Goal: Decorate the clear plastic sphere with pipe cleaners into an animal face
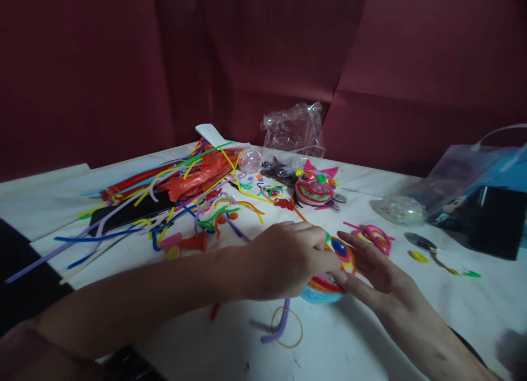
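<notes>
Lying closest on the white table (181, 331) were a bent purple pipe cleaner (284, 320) and a thin rubber band (302, 331), kinda overlapping. Just past them, the blue-bottomed face ball (322, 296) sat between both hands. The right hand (381, 276) had it between thumb and fingers on its right side. The left hand (288, 260) was curled in against the left side, but honestly I couldn't tell if its hidden fingertips were pinching anything. Off right were a yellow disc (419, 257) and a shiny silver disc (420, 241); off left, a messy heap of pipe cleaners (164, 205). Further back sat a pink-eared face ball (315, 192), then a clear ball (250, 161), then a crinkly clear bag (294, 129) by the dark red backdrop (267, 68).
</notes>
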A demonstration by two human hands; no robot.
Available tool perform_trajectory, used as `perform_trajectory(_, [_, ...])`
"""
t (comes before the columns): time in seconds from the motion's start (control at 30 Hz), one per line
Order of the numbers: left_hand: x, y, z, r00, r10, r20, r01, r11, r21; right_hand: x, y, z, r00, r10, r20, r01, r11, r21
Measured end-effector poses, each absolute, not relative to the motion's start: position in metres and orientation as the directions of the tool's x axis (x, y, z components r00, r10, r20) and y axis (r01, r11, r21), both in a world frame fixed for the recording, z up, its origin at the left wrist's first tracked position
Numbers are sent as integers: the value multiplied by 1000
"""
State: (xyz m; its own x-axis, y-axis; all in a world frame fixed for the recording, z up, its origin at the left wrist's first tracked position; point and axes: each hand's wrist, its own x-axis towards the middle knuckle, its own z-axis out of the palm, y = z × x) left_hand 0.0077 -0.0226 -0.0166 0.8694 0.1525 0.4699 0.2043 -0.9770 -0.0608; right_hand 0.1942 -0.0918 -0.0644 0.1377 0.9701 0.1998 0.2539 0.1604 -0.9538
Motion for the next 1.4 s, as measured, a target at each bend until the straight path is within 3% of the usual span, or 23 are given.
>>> perform_trajectory(0.87, [8,-20,-16,831,147,537,136,-989,61,192,-92,-58,155,968,196,310,140,-940])
perform_trajectory(1.13, [9,-24,-19,804,298,515,159,-942,296,194,-92,-59,145,970,194,336,137,-932])
perform_trajectory(1.4, [8,-27,-17,821,307,481,162,-934,319,196,-92,-65,102,969,226,372,173,-912])
